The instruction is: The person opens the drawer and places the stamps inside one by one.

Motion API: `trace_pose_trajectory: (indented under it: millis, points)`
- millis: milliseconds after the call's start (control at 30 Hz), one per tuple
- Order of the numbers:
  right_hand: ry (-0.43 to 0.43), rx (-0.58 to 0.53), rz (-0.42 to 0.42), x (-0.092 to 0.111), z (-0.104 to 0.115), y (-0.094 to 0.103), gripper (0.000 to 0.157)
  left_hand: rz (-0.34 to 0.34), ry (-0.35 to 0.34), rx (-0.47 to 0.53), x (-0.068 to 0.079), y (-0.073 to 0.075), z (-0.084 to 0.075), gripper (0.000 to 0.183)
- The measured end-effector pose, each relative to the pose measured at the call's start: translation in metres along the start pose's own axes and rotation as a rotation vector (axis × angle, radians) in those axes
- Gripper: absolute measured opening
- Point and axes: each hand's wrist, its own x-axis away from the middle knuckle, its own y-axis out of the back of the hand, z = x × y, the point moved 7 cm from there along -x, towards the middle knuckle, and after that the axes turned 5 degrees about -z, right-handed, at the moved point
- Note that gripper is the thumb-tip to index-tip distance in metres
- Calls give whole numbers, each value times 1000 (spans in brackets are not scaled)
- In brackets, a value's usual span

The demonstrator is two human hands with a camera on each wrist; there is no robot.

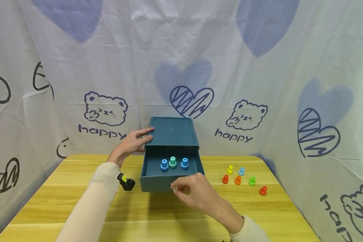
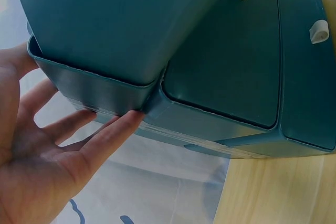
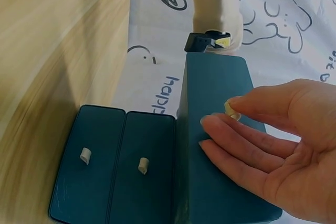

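Note:
A dark teal drawer cabinet (image 1: 172, 131) stands at the back of the table with its top drawer (image 1: 157, 184) pulled out. Inside the drawer are a blue peg (image 1: 164, 165), a mint-green peg (image 1: 172, 163) and another blue peg (image 1: 184, 164), all upright. My right hand (image 1: 196, 191) pinches the small white loop pull tab (image 3: 231, 110) on the drawer front between thumb and forefinger. With fingers extended, my left hand (image 1: 133, 143) rests on the cabinet's left side and top edge. In the left wrist view its fingertips (image 2: 134, 118) touch the casing below the open drawer.
To the right on the wooden table (image 1: 169, 228) stand several loose pegs: yellow (image 1: 230, 169), light blue (image 1: 241, 171), orange (image 1: 237, 180), green (image 1: 252, 181) and two red, one (image 1: 263, 191) nearest the right edge. Two lower drawers (image 3: 149, 192) are closed. A printed cloth hangs behind.

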Motion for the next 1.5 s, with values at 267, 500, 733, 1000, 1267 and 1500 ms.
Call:
trace_pose_trajectory:
  millis: [267,500,733,1000,1267,1500]
  points:
    - [-2,-22,13,-5,-4,-3,14,9,0,-1,2,-1,-2,60]
    - [0,-21,17,-10,-8,-5,18,7,6,-8,2,0,-1,61]
    - [14,11,10,-18,-14,-5,15,16,4,6,0,0,0,60]
    - [39,43,-16,-27,-20,-5,13,21,-1,1,0,1,1,60]
    - [79,65,-72,-37,-26,-4,12,32,-7,1,1,1,1,60]
    - [89,82,-90,-47,-34,-5,11,36,-2,2,2,1,1,61]
